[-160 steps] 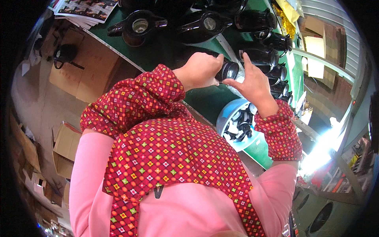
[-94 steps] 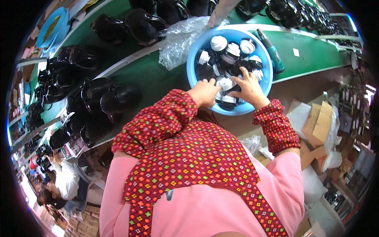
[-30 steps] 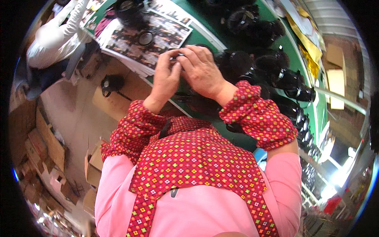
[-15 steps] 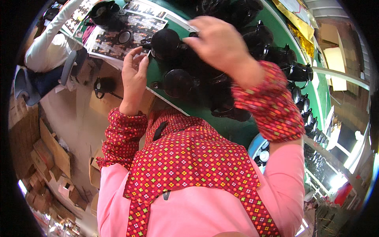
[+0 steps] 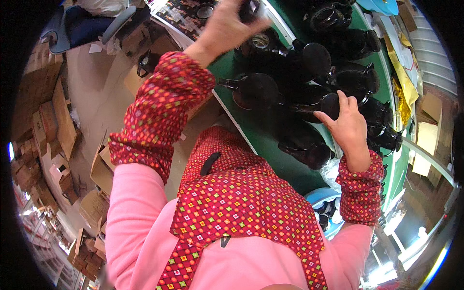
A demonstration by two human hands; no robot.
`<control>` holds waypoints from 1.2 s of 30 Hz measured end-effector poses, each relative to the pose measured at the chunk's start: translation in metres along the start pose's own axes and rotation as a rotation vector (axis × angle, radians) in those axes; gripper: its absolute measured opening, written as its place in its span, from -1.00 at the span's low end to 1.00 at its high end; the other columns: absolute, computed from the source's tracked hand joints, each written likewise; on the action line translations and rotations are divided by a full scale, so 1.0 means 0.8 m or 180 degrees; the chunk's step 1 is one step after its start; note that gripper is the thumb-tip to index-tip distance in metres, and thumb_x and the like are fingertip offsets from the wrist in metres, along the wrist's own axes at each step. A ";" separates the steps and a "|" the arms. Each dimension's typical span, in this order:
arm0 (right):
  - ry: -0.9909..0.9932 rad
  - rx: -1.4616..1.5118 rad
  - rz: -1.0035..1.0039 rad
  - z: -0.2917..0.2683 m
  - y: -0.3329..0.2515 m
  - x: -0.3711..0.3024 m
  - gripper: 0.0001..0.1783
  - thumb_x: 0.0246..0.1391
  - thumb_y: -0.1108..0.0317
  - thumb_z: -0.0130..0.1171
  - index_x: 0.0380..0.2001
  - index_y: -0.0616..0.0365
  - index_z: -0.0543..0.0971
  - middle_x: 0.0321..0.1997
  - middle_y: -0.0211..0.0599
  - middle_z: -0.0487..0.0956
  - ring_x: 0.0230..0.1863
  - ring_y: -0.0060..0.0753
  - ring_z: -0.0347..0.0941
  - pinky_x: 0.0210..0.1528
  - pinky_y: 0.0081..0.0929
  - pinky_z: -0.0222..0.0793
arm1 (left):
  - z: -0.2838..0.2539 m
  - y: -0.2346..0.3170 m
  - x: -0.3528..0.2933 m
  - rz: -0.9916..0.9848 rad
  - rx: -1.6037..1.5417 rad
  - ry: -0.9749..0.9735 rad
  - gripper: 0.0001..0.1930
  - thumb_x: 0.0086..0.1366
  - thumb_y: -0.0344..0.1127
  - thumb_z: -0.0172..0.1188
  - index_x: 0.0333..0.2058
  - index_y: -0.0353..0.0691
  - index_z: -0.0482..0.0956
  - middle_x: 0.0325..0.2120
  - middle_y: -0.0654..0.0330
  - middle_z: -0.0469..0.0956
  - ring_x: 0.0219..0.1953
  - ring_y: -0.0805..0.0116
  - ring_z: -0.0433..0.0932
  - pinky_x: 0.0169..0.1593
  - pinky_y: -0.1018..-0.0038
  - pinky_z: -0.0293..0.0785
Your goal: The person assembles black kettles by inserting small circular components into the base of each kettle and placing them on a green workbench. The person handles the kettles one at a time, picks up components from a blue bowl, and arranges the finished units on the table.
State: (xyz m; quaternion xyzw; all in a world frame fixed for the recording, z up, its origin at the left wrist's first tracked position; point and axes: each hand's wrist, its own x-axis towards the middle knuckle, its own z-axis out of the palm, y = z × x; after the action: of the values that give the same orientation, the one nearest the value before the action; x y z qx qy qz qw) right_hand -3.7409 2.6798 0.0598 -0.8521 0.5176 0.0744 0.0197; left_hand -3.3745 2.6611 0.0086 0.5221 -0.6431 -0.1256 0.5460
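Observation:
My left hand [image 5: 226, 29] is at the top edge, blurred and partly cut off. A dark glossy thing [image 5: 249, 10] shows between its thumb and fingers; I cannot tell whether it is held. My right hand [image 5: 350, 125] has thumb and fingers closed around the rounded end of a black jug [image 5: 330, 105]. Left of it stands a round black pot [image 5: 258, 91], its handle pointing left. Beyond that is a black pot [image 5: 261, 42] showing a silvery round opening. Another black jug [image 5: 316, 155] lies by the table's near side.
More black jugs [image 5: 333, 19] crowd the green table [image 5: 285, 166]. Printed sheets [image 5: 181, 17] lie at its far left. A blue basin [image 5: 321, 198] with small items stands near my right arm. Left on the floor are cardboard boxes [image 5: 48, 125] and a chair [image 5: 84, 29].
My view has swung to the right. My left hand has moved up and away from me. My right hand has drawn back from the pots at the far left and come onto a jug at the right.

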 end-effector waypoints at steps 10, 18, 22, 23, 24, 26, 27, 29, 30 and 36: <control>-0.0158 0.0506 -0.0617 -0.021 0.019 0.001 -0.09 -0.05 0.14 0.60 0.34 0.20 0.43 0.12 0.01 0.44 0.04 0.13 0.59 0.07 -0.08 0.61 | -0.069 0.021 -0.158 -0.1697 -0.0946 0.0924 -0.59 0.54 -0.11 0.27 0.14 -0.28 0.49 -0.20 0.26 0.60 -0.27 0.58 0.53 -0.20 0.60 0.48; -0.0470 0.0364 -0.0692 -0.034 0.027 0.001 -0.11 -0.04 0.23 0.56 0.36 0.14 0.42 0.20 -0.01 0.45 0.17 0.18 0.54 0.20 -0.11 0.53 | -0.027 0.060 -0.238 -0.2126 -0.1448 0.1000 -0.66 0.48 -0.33 0.08 0.17 -0.26 0.47 -0.06 0.21 0.53 -0.12 0.48 0.50 -0.04 0.52 0.49; -0.0242 0.0463 -0.1147 -0.029 0.040 0.003 -0.13 -0.04 0.18 0.55 0.34 0.16 0.43 0.14 0.01 0.44 0.15 0.17 0.53 0.16 -0.09 0.53 | -0.028 0.107 -0.248 -0.1360 -0.0921 0.0347 -0.55 0.29 -0.27 0.12 0.13 -0.31 0.45 -0.06 0.13 0.50 -0.08 0.36 0.51 0.05 0.42 0.46; -0.0221 0.0510 -0.1202 -0.029 0.043 0.003 -0.13 -0.05 0.19 0.54 0.33 0.16 0.43 0.15 0.01 0.44 0.15 0.18 0.53 0.16 -0.09 0.53 | -0.024 0.113 -0.245 -0.0826 -0.0872 0.0121 -0.54 0.25 -0.28 0.18 0.10 -0.31 0.47 -0.05 0.10 0.50 -0.07 0.29 0.52 0.05 0.38 0.47; -0.0204 0.0558 -0.1250 -0.030 0.044 0.004 -0.13 -0.07 0.20 0.54 0.32 0.16 0.44 0.16 0.02 0.44 0.14 0.18 0.53 0.16 -0.08 0.52 | -0.017 0.119 -0.242 -0.0285 -0.0826 -0.0092 -0.54 0.21 -0.29 0.24 0.08 -0.30 0.49 -0.05 0.06 0.50 -0.07 0.21 0.54 0.05 0.34 0.48; -0.0375 0.0530 -0.0984 -0.036 0.038 0.011 -0.19 -0.08 0.20 0.52 0.27 0.16 0.50 0.14 0.03 0.50 0.09 0.19 0.57 0.15 -0.08 0.54 | 0.005 0.140 -0.238 -0.0234 -0.0981 -0.0916 -0.52 0.15 -0.29 0.35 0.04 -0.29 0.51 -0.02 0.01 0.50 -0.05 0.08 0.55 0.04 0.29 0.50; -0.0440 0.0568 -0.0787 -0.036 0.038 0.013 -0.21 -0.06 0.15 0.51 0.25 0.18 0.52 0.10 0.03 0.53 0.06 0.18 0.59 0.13 -0.08 0.56 | 0.024 0.144 -0.235 -0.0188 -0.1058 -0.1302 -0.50 0.16 -0.26 0.43 0.04 -0.29 0.50 -0.01 0.00 0.50 -0.01 0.00 0.56 0.07 0.23 0.53; -0.0441 0.0719 -0.0651 -0.034 0.044 0.020 -0.25 -0.01 0.02 0.48 0.19 0.21 0.57 0.01 0.03 0.61 0.00 0.12 0.65 0.09 -0.11 0.59 | 0.065 0.152 -0.234 -0.0243 -0.1128 -0.1632 -0.49 0.20 -0.23 0.48 0.07 -0.20 0.52 0.19 -0.10 0.39 0.06 -0.08 0.57 0.14 0.19 0.56; -0.0422 0.0745 -0.0623 -0.034 0.049 0.019 -0.25 -0.01 0.01 0.49 0.19 0.21 0.57 0.02 0.03 0.61 0.00 0.11 0.65 0.09 -0.11 0.59 | 0.086 0.155 -0.234 -0.0239 -0.1094 -0.1704 -0.49 0.22 -0.23 0.48 0.11 -0.17 0.53 0.30 -0.15 0.32 0.11 -0.13 0.57 0.17 0.16 0.57; -0.0117 0.1163 -0.0517 -0.041 0.075 0.000 -0.23 -0.04 0.11 0.55 0.23 0.18 0.55 0.06 -0.04 0.60 0.03 -0.02 0.64 0.09 -0.22 0.57 | 0.158 0.161 -0.213 -0.0544 -0.0445 -0.1928 -0.34 0.19 -0.27 0.49 0.27 -0.11 0.47 0.51 -0.24 0.00 0.29 -0.33 0.47 0.25 0.03 0.57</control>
State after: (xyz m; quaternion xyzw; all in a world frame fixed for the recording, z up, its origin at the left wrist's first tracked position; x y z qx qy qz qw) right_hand -3.7904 2.6480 0.0950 -0.8719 0.4516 -0.0071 0.1894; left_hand -3.5730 2.8021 -0.0415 0.4744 -0.7200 -0.3645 0.3518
